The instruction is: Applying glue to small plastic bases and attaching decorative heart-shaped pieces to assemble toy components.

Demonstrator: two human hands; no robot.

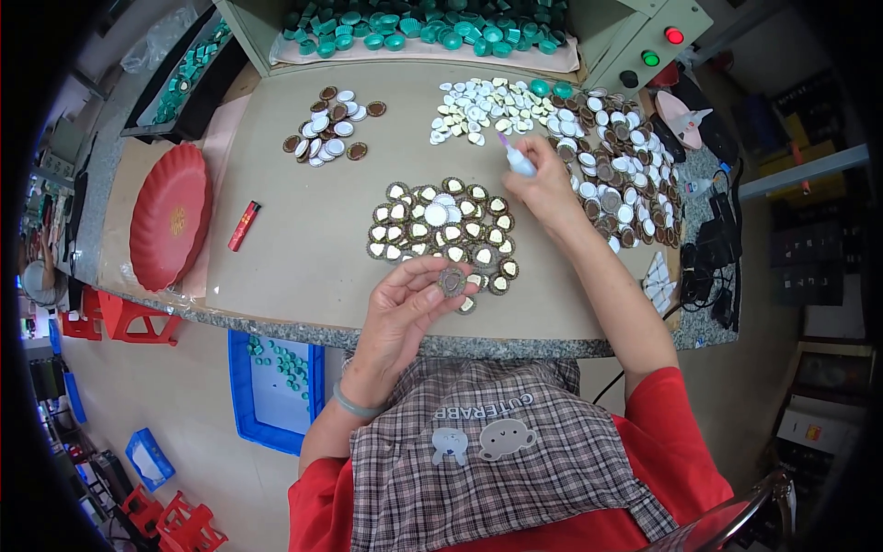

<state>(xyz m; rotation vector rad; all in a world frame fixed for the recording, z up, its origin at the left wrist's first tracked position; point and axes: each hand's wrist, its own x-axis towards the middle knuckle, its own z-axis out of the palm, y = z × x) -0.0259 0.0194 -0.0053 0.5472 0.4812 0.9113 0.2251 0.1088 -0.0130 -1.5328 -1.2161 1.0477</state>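
Note:
Between thumb and fingers of my left hand (pixel 405 304) is a small round brown disc with a scalloped rim (pixel 452 281), held above the near side of a cluster. In that cluster, brown discs carrying cream pieces (pixel 395 212) lie close together, with a few white discs (pixel 442 212) on top. My right hand (pixel 543 179) is closed round a small white squeeze bottle with a purple tip (pixel 520 161), its tip pointing up and away near the heap of small cream and white pieces (pixel 478 106). A large pile of brown and white discs (pixel 625 175) lies right of that hand.
A smaller group of discs (pixel 331 129) lies at the back left. Left of it are a red tube (pixel 244 226) and a red fluted dish (pixel 171 217). Green pieces (pixel 423 32) fill a box opening at the back. A blue tray (pixel 276 386) sits below the table's front edge.

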